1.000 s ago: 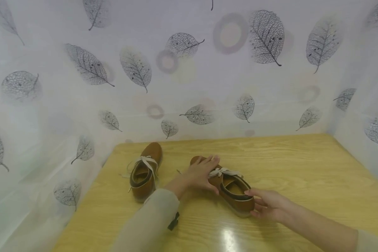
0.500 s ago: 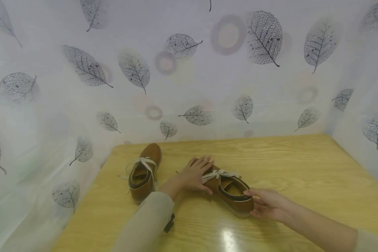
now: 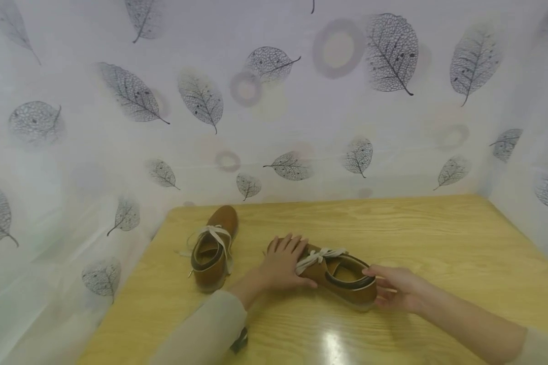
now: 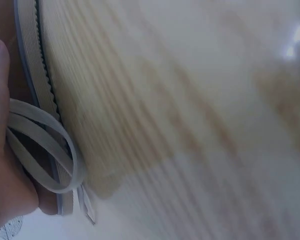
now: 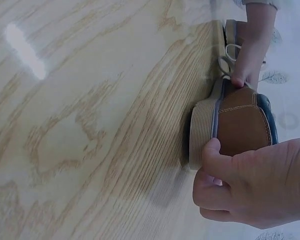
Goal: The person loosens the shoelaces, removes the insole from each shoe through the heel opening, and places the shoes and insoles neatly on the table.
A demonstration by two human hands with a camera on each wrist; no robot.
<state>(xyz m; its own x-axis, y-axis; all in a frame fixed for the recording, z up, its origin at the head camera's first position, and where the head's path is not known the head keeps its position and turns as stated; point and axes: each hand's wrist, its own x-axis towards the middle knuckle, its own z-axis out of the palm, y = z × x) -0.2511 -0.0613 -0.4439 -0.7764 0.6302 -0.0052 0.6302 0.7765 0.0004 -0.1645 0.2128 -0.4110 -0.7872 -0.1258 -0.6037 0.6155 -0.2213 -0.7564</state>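
In the head view, a brown lace-up shoe [image 3: 353, 293] with pale laces lies slantwise on the wooden table, toe to the left. My left hand [image 3: 280, 261] rests across its toe with fingers spread, hiding most of the toe. The thumb lies along the near side. At the heel, my right hand [image 3: 399, 289] grips the shoe, with one digit at the collar and others behind and below. The right wrist view shows fingertips against the heel and pale ribbed sole [image 5: 202, 132]. A loop of lace [image 4: 65, 150] hangs beside the left hand.
A matching brown shoe [image 3: 210, 276] stands at the left, toe toward the back, its laces loose. The wooden table [image 3: 438, 238] meets a leaf-patterned white sheet [image 3: 319, 111] behind and at both sides. A small dark object [image 3: 239, 340] shows under the left sleeve.
The held shoe has turned slightly, its toe swinging left and nearer to me. My left hand has moved with the toe, while the right hand stays at the heel.
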